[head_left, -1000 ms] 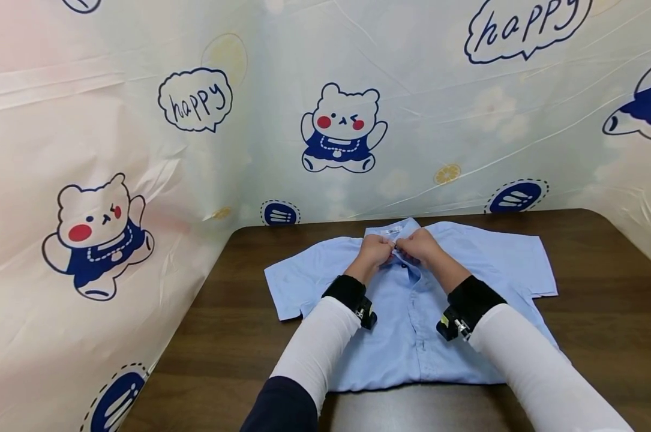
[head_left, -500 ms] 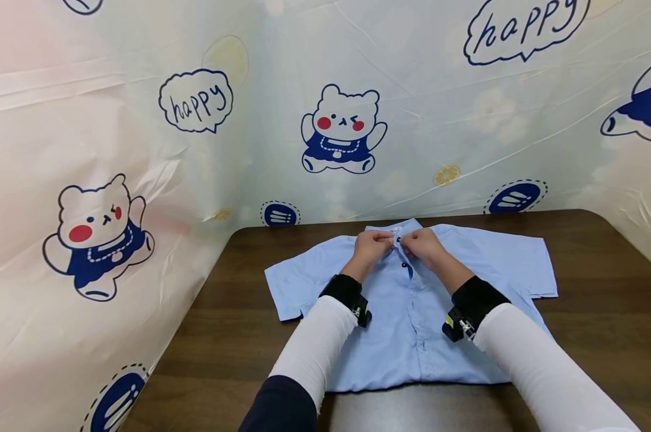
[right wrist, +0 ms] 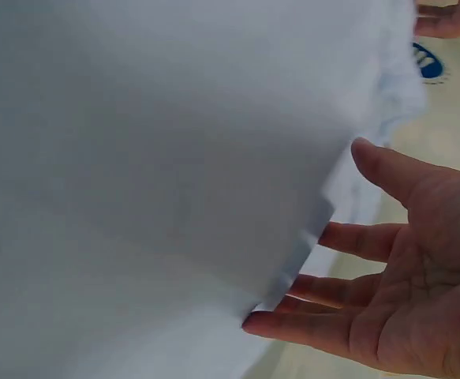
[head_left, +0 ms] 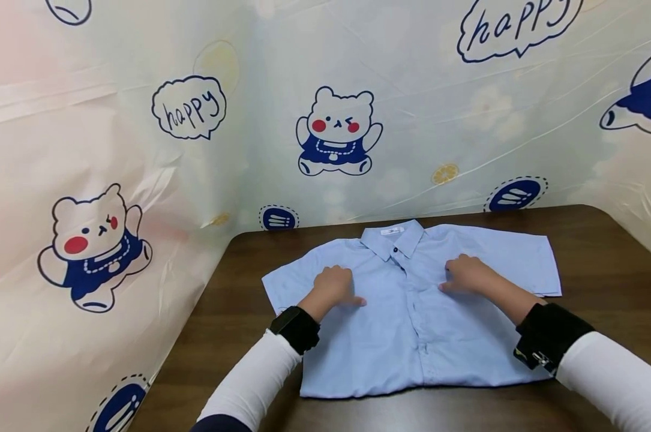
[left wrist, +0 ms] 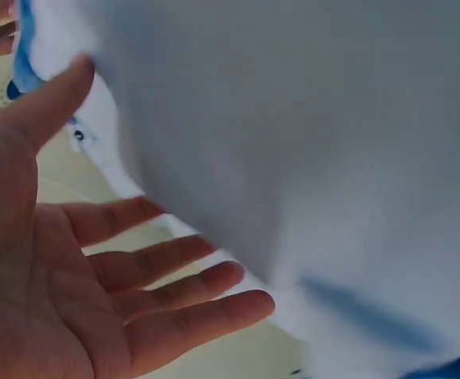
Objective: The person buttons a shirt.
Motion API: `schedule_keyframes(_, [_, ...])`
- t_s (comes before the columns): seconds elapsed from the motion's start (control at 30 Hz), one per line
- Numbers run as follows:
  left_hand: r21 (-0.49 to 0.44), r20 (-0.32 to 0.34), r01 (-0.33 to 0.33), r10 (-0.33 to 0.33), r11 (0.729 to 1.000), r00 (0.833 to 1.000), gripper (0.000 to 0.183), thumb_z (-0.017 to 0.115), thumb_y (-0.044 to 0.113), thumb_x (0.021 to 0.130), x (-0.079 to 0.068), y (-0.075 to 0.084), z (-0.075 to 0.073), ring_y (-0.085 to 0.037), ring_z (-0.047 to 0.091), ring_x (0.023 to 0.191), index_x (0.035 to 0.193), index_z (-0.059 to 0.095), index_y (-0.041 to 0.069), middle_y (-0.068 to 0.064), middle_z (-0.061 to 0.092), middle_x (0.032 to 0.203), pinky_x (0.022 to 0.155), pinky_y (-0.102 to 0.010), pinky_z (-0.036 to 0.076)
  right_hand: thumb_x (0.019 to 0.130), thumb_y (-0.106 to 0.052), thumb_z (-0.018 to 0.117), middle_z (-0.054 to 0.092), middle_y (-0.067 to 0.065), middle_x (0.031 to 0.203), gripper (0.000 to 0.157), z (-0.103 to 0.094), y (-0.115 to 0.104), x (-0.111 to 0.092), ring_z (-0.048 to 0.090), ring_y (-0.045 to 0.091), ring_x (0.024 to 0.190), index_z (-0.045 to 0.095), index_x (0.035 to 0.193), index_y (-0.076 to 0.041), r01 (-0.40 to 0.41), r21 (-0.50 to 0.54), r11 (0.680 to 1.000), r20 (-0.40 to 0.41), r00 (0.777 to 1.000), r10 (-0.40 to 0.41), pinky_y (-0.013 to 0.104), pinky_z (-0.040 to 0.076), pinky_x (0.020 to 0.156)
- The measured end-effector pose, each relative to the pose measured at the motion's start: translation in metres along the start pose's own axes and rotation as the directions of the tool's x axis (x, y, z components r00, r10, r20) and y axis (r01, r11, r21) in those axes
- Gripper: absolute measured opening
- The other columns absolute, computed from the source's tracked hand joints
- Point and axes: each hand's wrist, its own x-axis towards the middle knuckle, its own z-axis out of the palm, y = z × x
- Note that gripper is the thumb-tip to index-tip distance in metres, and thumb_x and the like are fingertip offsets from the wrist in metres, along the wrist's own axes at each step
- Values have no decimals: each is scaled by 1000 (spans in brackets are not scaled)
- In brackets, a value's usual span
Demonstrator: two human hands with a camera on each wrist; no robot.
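Note:
A light blue short-sleeved shirt (head_left: pixel 374 342) lies front up, its collar (head_left: pixel 410 239) toward the back edge. A dark button (head_left: pixel 395 249) shows just below the collar. Over the left chest side is my left hand (head_left: pixel 334 285), thumb pointing inward. My right hand (head_left: pixel 468 274) is over the opposite chest side. Both wrist views show straight, spread fingers (left wrist: pixel 182 320) close to the pale shirt cloth (right wrist: pixel 174 158), with nothing pinched. Whether the palms press on the cloth cannot be told.
The shirt lies on a dark brown wooden table (head_left: pixel 611 270) with rounded back corners. Behind and to the left hangs a pale curtain (head_left: pixel 239 138) printed with bears and the word "happy". A black strap with a camera (head_left: pixel 552 336) is on the right wrist.
Both hands have let go at the collar and moved apart and toward me. The collar now lies folded down, its button uncovered.

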Motion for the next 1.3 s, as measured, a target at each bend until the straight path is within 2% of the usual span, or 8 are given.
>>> schedule_keyframes(0.1, [-8, 16, -13, 13, 1000, 1000, 76, 76, 61, 74, 3, -5, 8, -30, 58, 98, 122, 62, 4, -12, 62, 104, 84, -44, 50, 90, -32, 69, 55, 33, 111, 58, 8, 3, 6, 53, 49, 105, 55, 121, 14, -6, -27, 1000, -19, 1000, 5, 58, 45, 89])
schedule_keyframes(0.47, [-37, 15, -28, 29, 999, 999, 83, 79, 62, 71, 40, -20, 10, -33, 54, 112, 130, 59, 8, -13, 60, 120, 94, -47, 46, 89, -31, 71, 52, 36, 113, 59, 7, 2, 27, 51, 51, 107, 52, 120, 15, -75, -13, 997, -60, 995, 74, 59, 45, 88])
schedule_keyframes(0.6, [-66, 26, -10, 12, 998, 1000, 84, 81, 59, 70, 42, -22, 8, -34, 52, 117, 131, 58, 7, -13, 59, 125, 98, -46, 44, 89, -31, 71, 51, 36, 116, 60, 2, -2, 28, 49, 52, 109, 51, 122, 15, -92, -7, 996, -28, 995, 92, 60, 44, 90])
schedule_keyframes(0.73, [-93, 16, 8, -7, 996, 1000, 77, 84, 55, 69, 39, -20, 3, -32, 54, 110, 124, 61, 7, -11, 60, 116, 93, -45, 46, 90, -29, 69, 47, 39, 122, 59, -3, -9, 31, 46, 54, 114, 51, 124, 15, -120, 0, 993, -23, 992, 120, 60, 43, 92])
schedule_keyframes(0.9, [-109, -63, 7, -14, 994, 998, 58, 86, 48, 70, 37, -6, -10, -29, 55, 101, 106, 65, 8, -11, 59, 105, 82, -43, 50, 92, -25, 66, 57, 31, 110, 44, -16, -27, 39, 54, 45, 102, 59, 113, 12, -111, 41, 993, -138, 984, 116, 53, 48, 83])
schedule_keyframes(1.07, [-148, -158, -41, 17, 988, 987, 47, 84, 40, 75, 40, 19, -24, -23, 59, 101, 109, 70, 10, -5, 64, 107, 82, -34, 50, 93, -30, 64, 62, 12, 79, 34, -20, -53, 51, 56, 25, 71, 63, 91, 4, -40, 123, 992, -190, 980, 63, 37, 47, 64])
schedule_keyframes(1.2, [-215, -159, -94, 60, 972, 985, 37, 81, 32, 81, 44, 38, -32, -19, 61, 99, 109, 72, 10, -2, 68, 106, 84, -30, 50, 89, -32, 69, 58, 8, 73, 34, -12, -66, 58, 53, 21, 66, 63, 87, 1, -39, 166, 985, -187, 980, 71, 33, 44, 58])
schedule_keyframes(1.3, [-282, -125, -113, 80, 953, 989, 28, 79, 26, 83, 46, 48, -33, -18, 62, 95, 106, 74, 10, -1, 68, 102, 82, -30, 50, 89, -25, 70, 57, 7, 75, 26, -4, -67, 59, 53, 21, 68, 63, 90, 1, -77, 197, 977, -166, 980, 111, 33, 45, 60])
